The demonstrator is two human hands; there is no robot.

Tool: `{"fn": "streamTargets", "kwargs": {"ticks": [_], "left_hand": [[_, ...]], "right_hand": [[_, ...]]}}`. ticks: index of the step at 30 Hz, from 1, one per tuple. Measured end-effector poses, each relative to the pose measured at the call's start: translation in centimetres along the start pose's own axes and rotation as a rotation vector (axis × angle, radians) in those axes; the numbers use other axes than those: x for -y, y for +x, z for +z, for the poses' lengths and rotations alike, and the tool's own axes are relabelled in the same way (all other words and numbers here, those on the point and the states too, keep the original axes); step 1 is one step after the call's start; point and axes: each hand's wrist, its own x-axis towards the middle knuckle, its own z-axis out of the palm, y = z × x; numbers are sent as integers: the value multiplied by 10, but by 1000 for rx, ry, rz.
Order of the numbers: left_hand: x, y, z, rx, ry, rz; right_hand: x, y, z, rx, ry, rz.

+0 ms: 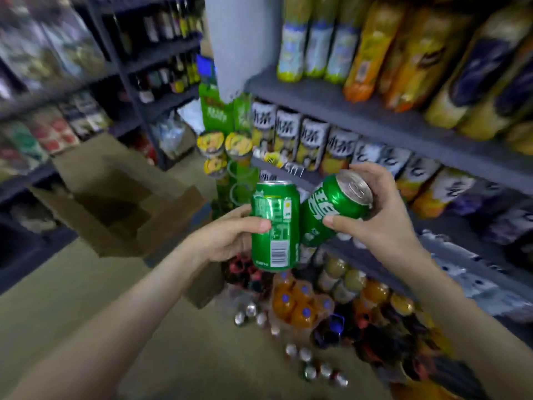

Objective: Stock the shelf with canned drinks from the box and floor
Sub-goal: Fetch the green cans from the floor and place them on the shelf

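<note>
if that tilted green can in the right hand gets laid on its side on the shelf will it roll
Probably. The tilted green aluminium can in the right hand is a smooth cylinder, so on its side it would likely roll; upright on its flat base it should stand steady. Its glossy wall looks somewhat slippery, though the grip wraps it well.

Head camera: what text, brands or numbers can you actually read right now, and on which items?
"小茶": on the white-topped cartons on the middle shelf, large characters, fairly legible.
Upright green can in the left hand: barcode and fine print, too blurred to read.
Tilted green can in the right hand: large white lettering, sideways and blurred, not readable.
Price tag on the shelf edge: digits smeared, unreadable.
Big bottles on the top shelf: labels blurred.
</note>
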Motion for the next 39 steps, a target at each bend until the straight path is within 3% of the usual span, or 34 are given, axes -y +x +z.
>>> {"fn": "streamTargets", "kwargs": {"ticks": [8,14,19,26,32,39], "left_hand": [[-101,68,117,73,250,237],[-151,116,182,29,284,445],[-204,153,194,22,285,621],[-286,199,165,-95,304,812],[-336,243,149,-104,486,917],[-351,287,152,-97,720,900]], "right_hand": [[76,23,-143,-283,1,-215],[105,49,-209,-356,-22,-349],[131,87,-228,-389,-166,-388],[158,182,-221,-578,-151,-345],[175,254,-233,-732,-197,-291],[165,287,-244,-820,-416,-124]]}}
